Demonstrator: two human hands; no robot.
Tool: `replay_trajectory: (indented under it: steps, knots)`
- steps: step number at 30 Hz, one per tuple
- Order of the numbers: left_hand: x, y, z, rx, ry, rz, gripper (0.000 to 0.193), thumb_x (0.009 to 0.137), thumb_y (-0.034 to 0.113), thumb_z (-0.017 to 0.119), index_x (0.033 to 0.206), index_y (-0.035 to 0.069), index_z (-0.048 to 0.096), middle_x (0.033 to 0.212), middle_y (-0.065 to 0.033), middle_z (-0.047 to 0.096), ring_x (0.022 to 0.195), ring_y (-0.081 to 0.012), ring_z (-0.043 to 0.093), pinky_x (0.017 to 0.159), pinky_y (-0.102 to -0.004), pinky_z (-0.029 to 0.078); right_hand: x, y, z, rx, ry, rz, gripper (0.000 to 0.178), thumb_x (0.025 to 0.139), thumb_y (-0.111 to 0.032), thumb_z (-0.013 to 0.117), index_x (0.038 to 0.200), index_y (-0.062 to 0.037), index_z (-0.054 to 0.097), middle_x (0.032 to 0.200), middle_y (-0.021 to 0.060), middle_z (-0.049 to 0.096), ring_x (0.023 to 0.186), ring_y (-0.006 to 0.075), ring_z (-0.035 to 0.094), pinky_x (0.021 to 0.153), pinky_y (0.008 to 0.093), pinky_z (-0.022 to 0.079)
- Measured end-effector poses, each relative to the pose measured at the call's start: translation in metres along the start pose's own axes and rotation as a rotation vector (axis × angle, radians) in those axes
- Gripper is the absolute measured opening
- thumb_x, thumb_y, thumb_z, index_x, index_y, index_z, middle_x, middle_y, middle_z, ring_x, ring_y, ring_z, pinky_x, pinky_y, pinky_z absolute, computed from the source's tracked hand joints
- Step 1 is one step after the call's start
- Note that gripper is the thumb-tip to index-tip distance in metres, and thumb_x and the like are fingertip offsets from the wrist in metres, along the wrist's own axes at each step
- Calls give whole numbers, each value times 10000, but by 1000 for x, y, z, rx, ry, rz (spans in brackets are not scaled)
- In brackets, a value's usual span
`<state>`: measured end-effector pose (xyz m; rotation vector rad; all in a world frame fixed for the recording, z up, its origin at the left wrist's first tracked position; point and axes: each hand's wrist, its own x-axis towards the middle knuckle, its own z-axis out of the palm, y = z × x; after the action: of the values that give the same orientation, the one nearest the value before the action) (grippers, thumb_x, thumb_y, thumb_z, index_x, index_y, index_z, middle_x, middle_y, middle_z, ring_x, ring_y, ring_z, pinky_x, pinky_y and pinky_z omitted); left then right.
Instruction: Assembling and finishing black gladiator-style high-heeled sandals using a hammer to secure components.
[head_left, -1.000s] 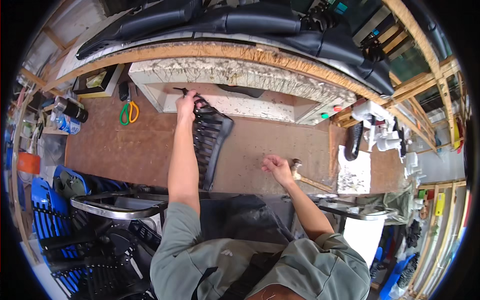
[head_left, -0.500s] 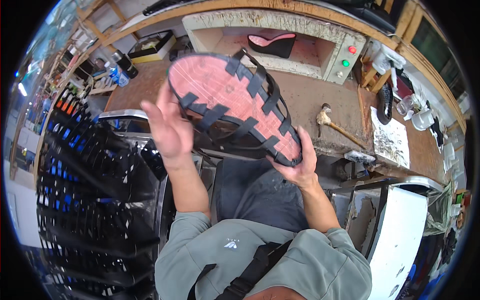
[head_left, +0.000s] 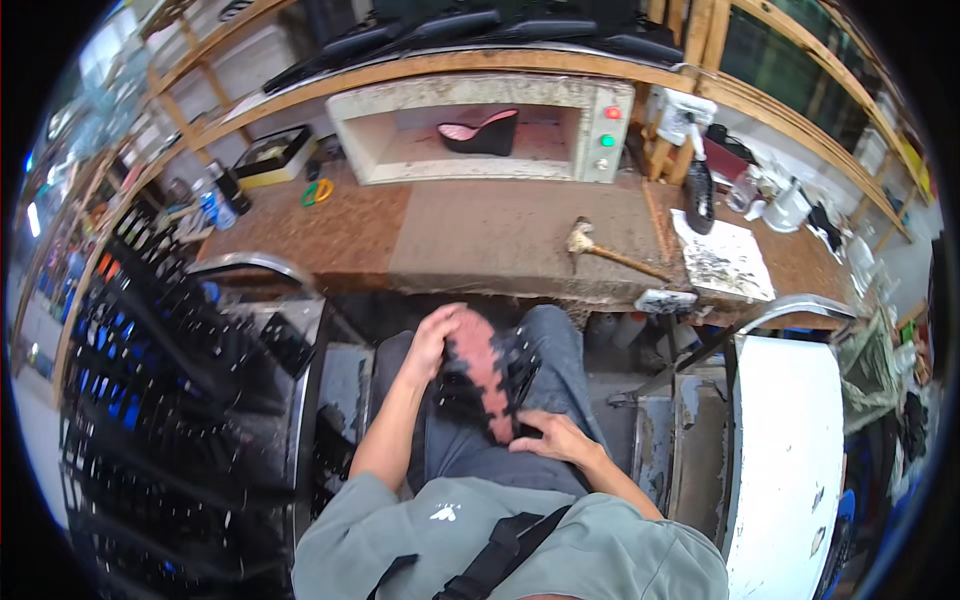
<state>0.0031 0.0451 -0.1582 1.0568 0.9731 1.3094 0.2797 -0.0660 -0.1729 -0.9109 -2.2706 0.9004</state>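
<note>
While gripping the broad upper end of the sandal (head_left: 482, 375) in the left hand (head_left: 438, 335), rests the right hand (head_left: 556, 437) at the narrow lower end in a half-open curl; can't tell through the blur whether pinching it or only touching. Holds it over the lap (head_left: 562, 375), short of the tabletop's (head_left: 480, 250) front edge, with the pink footbed (head_left: 472, 335) facing up and black straps (head_left: 522, 355) smeared by motion. Appears to be at a handling step, perhaps to seat or view the sandal, with no tool in either hand. From here, would seem to call for a steady hold at both ends, without crushing the straps. Has ahead a hammer (head_left: 612, 252) right of centre near the tabletop's front edge, scissors (head_left: 317, 192) towards the back left corner, and, inside the box (head_left: 352, 145) along the back edge, a wedge sole (head_left: 482, 135).
</note>
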Motion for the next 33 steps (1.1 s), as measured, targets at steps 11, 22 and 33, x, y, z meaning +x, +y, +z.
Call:
replay_trajectory:
  steps: [11, 22, 33]
  knots:
    - [34, 9, 19, 11, 122, -3, 306, 882, 85, 542, 1180, 26, 574, 903, 28, 567, 793, -49, 486, 737, -186, 387, 282, 178, -257, 848, 677, 646, 412, 966, -386, 466, 1098, -4, 539, 889, 105, 639, 682, 175, 637, 550, 280, 479]
    - [59, -26, -10, -146, 224, -190, 294, 894, 86, 551, 1183, 29, 562, 823, 56, 510, 727, -36, 430, 668, -178, 352, 347, 296, -279, 233, 918, 585, 365, 923, -339, 555, 912, 25, 582, 723, 105, 633, 625, 195, 634, 497, 287, 503]
    - [47, -24, -32, -143, 93, -184, 326, 917, 41, 517, 1237, 0, 472, 916, -28, 618, 824, -69, 567, 739, -207, 448, 445, 146, -217, -420, 546, 310, 442, 773, -318, 728, 1051, -8, 581, 935, 206, 648, 888, 316, 635, 786, 385, 499]
